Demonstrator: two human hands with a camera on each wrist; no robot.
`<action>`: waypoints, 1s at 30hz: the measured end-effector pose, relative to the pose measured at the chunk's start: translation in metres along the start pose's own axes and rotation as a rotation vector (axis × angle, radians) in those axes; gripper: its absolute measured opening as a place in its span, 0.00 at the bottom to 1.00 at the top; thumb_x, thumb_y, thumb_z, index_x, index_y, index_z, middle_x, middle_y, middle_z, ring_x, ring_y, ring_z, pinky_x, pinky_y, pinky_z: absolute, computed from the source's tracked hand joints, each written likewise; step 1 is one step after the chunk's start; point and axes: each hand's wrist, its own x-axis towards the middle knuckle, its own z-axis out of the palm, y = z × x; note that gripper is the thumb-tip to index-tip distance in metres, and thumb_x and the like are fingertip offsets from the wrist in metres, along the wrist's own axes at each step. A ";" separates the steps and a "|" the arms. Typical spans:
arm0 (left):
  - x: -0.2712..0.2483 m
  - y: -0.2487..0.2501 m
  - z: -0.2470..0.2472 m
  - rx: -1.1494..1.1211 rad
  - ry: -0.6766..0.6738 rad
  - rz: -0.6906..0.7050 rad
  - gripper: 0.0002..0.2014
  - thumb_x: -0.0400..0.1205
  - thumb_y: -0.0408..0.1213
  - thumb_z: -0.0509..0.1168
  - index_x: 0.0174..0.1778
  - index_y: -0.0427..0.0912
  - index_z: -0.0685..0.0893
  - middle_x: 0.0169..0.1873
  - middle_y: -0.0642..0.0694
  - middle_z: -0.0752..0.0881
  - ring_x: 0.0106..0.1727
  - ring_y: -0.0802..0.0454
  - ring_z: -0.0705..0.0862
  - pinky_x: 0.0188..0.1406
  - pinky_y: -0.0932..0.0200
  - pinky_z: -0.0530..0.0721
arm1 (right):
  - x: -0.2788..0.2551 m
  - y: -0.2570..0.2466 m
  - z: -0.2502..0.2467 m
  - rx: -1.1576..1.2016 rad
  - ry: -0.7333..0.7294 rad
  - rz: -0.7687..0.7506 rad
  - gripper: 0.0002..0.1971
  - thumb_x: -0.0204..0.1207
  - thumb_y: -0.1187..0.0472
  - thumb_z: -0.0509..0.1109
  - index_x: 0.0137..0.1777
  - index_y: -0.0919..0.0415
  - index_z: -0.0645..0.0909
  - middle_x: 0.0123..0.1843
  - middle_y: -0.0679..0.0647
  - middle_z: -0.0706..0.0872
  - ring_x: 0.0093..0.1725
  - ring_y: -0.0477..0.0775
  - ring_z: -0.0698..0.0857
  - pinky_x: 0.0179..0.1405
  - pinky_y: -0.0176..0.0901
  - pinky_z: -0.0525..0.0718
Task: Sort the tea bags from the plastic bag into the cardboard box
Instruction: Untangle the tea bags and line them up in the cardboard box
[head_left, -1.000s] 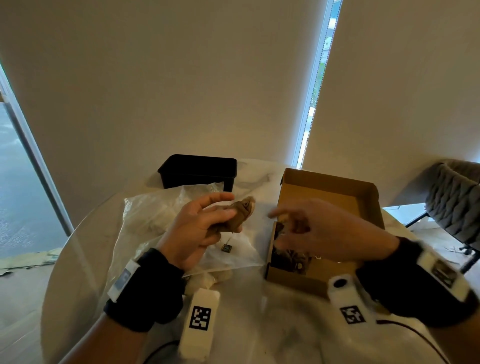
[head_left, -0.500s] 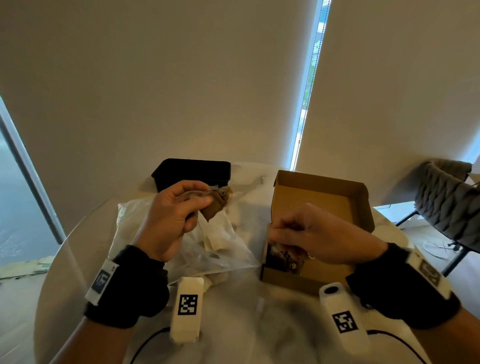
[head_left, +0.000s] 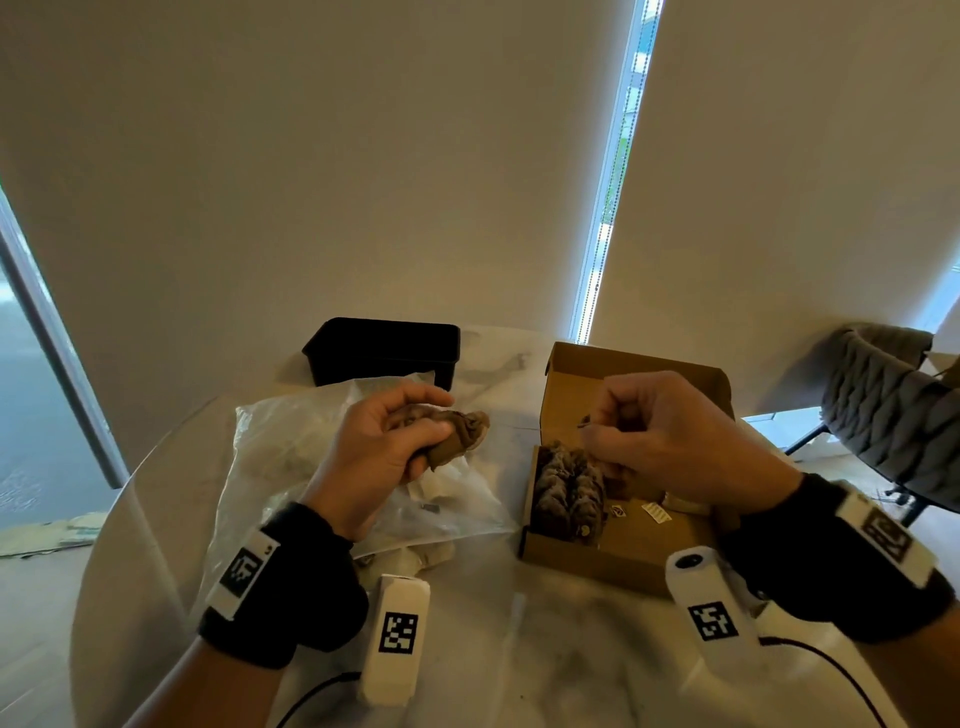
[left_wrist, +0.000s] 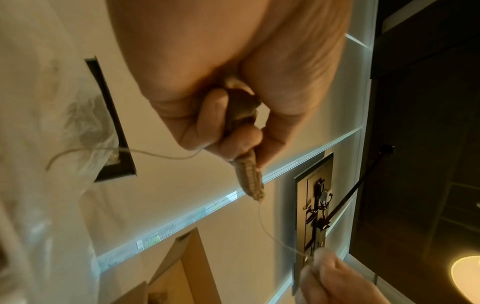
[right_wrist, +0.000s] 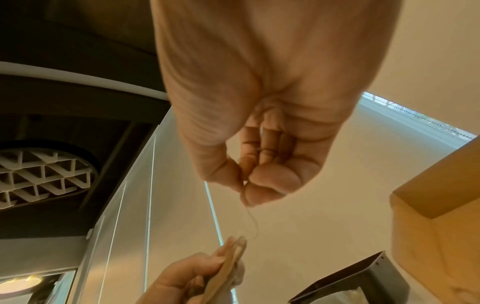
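Now left hand grips tea bag above plastic bag at surface middle; right hand pinches its string over cardboard box. Bag's long axis points toward box; box lies rightward, right hand nearer.

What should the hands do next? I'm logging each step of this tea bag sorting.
Probably carry the tea bag across into the cardboard box: the left hand grips it above the plastic bag, and the right hand pinches its string over the box.
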 end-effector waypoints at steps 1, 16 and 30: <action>-0.001 0.000 0.002 -0.005 -0.016 -0.019 0.12 0.79 0.23 0.65 0.48 0.44 0.87 0.32 0.48 0.87 0.21 0.58 0.72 0.21 0.68 0.74 | 0.002 -0.003 0.003 0.013 0.004 -0.015 0.06 0.73 0.61 0.73 0.37 0.57 0.80 0.30 0.55 0.87 0.27 0.49 0.83 0.37 0.49 0.87; -0.010 -0.002 0.014 0.039 -0.126 0.053 0.16 0.80 0.26 0.66 0.59 0.49 0.81 0.48 0.38 0.85 0.32 0.50 0.88 0.29 0.68 0.81 | 0.038 -0.026 0.023 0.009 -0.260 0.123 0.23 0.76 0.62 0.73 0.69 0.51 0.72 0.41 0.50 0.93 0.33 0.43 0.90 0.30 0.31 0.82; -0.008 -0.012 0.012 0.063 -0.207 -0.019 0.12 0.81 0.30 0.66 0.56 0.49 0.84 0.36 0.42 0.77 0.28 0.56 0.72 0.25 0.62 0.70 | 0.040 -0.011 -0.008 -0.320 -0.325 0.138 0.01 0.73 0.53 0.75 0.42 0.46 0.85 0.40 0.47 0.89 0.40 0.50 0.87 0.44 0.41 0.84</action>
